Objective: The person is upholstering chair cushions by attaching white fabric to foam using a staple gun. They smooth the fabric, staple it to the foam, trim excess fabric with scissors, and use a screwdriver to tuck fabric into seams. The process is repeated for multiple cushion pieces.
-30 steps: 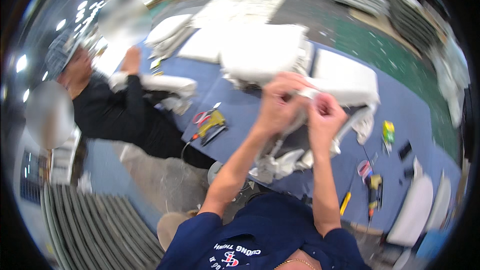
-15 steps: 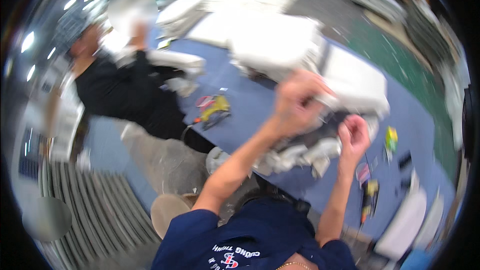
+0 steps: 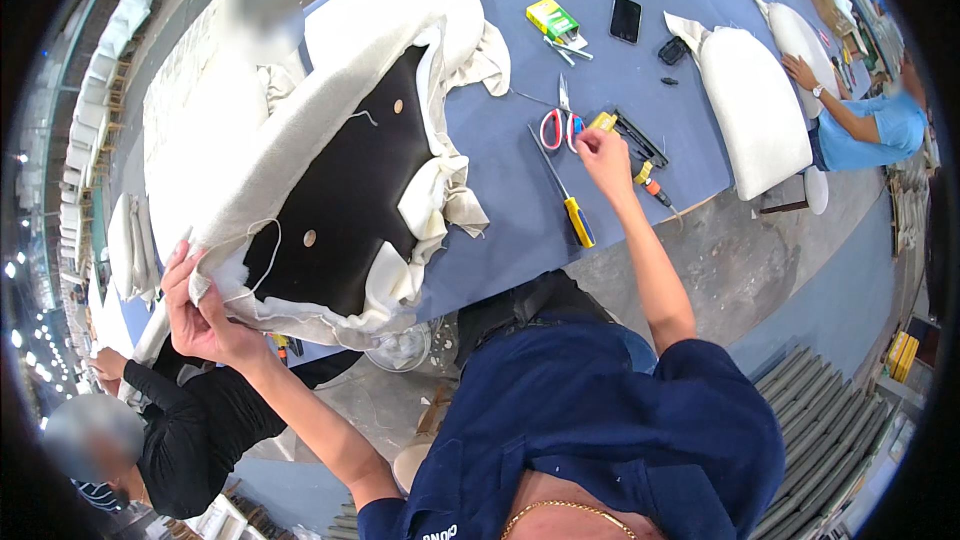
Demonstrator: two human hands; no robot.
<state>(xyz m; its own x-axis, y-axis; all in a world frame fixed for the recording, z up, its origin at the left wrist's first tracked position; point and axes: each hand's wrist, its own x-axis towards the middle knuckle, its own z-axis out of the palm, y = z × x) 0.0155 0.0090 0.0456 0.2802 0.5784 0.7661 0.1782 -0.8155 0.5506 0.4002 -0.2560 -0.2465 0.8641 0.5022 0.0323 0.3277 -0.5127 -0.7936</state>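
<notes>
My left hand [image 3: 200,315] is closed on the loose edge of the off-white fabric cover [image 3: 300,130], at the corner nearest my left side. The cover wraps a large upholstered cushion whose black underside [image 3: 350,190] faces up, with two small round tan discs on it. A pale thread [image 3: 275,255] loops from the fabric near that hand. Fabric bunches in folds along the right edge. Over the table's tools, my right hand [image 3: 605,155] has its fingertips pinched together; what they hold, if anything, is hidden. Closest to it are red-handled scissors [image 3: 562,120] and a yellow-and-black tool [image 3: 635,135].
A yellow-handled screwdriver [image 3: 577,220], a phone [image 3: 626,20] and a green-yellow box [image 3: 555,20] lie on the blue table [image 3: 520,190]. A white padded piece [image 3: 755,110] sits at the right. Co-workers stand at the left, in black [image 3: 210,420], and right, in blue [image 3: 880,130].
The view has swung round. Both hands were close together over the cushion; now the left grips the fabric at the left corner, and the right is away over the tools.
</notes>
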